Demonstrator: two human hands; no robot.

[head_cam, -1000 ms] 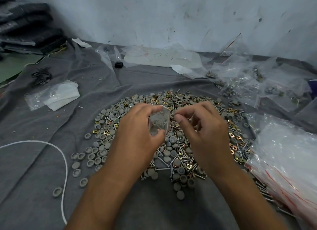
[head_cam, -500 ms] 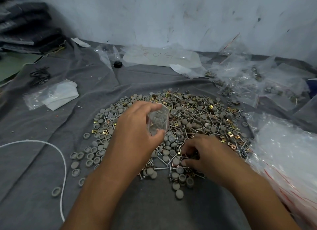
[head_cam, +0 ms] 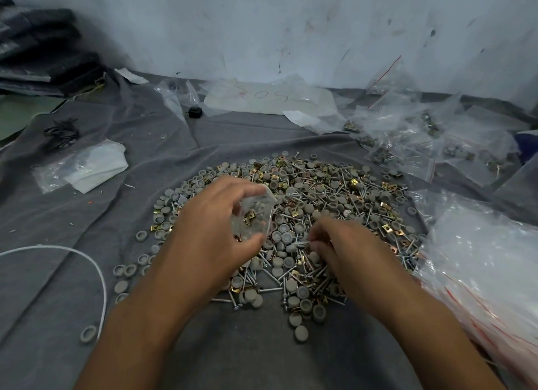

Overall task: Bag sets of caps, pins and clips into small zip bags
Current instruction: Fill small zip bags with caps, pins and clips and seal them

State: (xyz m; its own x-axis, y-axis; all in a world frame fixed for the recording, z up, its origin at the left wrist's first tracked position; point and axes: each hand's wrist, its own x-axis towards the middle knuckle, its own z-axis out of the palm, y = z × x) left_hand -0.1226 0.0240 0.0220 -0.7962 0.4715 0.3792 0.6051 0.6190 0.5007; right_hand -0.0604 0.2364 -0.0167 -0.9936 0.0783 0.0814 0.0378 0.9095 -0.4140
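The left hand (head_cam: 209,229) grips a small clear zip bag (head_cam: 254,215) between curled fingers above and thumb below, holding it just over the pile; a brass clip and a few grey pieces show through the plastic. The right hand (head_cam: 349,252) rests low on the pile with its fingertips (head_cam: 313,245) pinched together on what looks like a pin, though the piece is too small to name for sure.

Everything lies on a creased grey cloth (head_cam: 87,229) spread before a scuffed white wall (head_cam: 291,25). At the right edge slumps a large stack of empty zip bags (head_cam: 489,273) with red seal lines. Behind it, filled small bags (head_cam: 422,145) lie scattered near the wall. In the middle spreads the mixed pile (head_cam: 320,203) of grey round caps, steel pins and brass clips. At left sits a clear bag holding white sheets (head_cam: 87,168), and a white cord (head_cam: 96,273) loops across the cloth. A single stray cap (head_cam: 88,333) lies touching the cord, apart from the pile.
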